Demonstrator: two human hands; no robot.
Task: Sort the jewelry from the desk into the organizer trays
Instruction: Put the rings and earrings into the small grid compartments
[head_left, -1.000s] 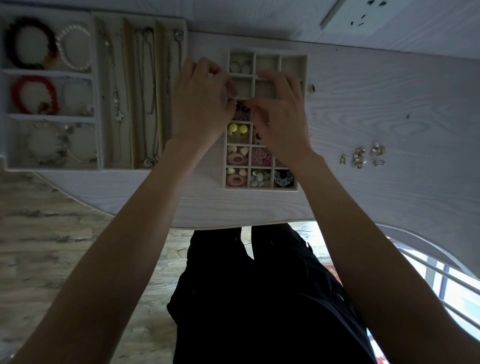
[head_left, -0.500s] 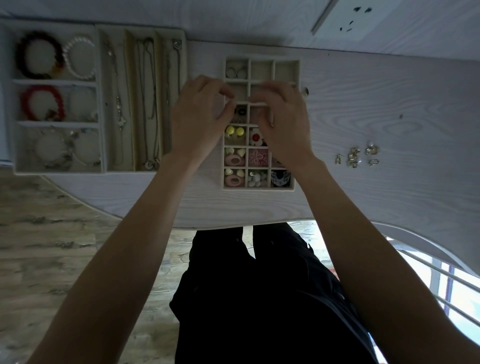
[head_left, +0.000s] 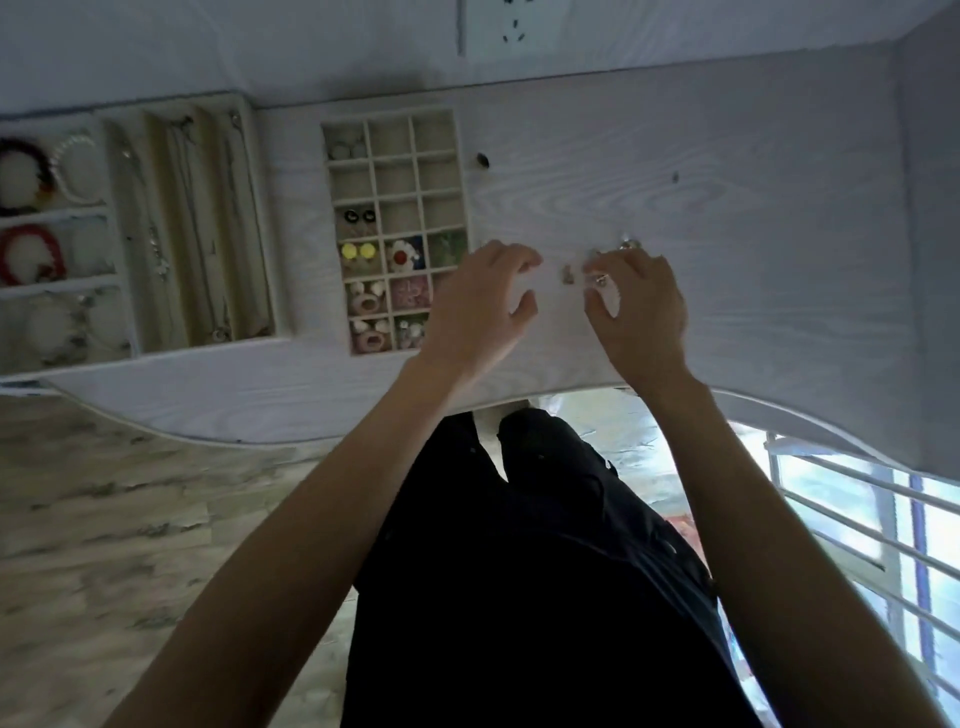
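Observation:
Small gold earrings lie loose on the white desk, right of the grid organizer tray. My right hand hovers over them with curled fingertips at the pieces, thumb apart from the fingers; one shiny piece shows just beyond its knuckles. My left hand is beside the tray's right edge, fingers loosely curled and holding nothing, and it hides the tray's lower right cells. The tray's lower cells hold coloured earrings; most upper cells are bare. The picture is blurred.
A long-slot tray with necklaces and a bracelet tray sit at the left. A small dark item lies on the desk right of the grid tray. A wall socket is behind. The desk's curved front edge is below my hands.
Both hands left the grid tray and moved right to the loose earrings. The view also shifted right, so the trays now sit further left.

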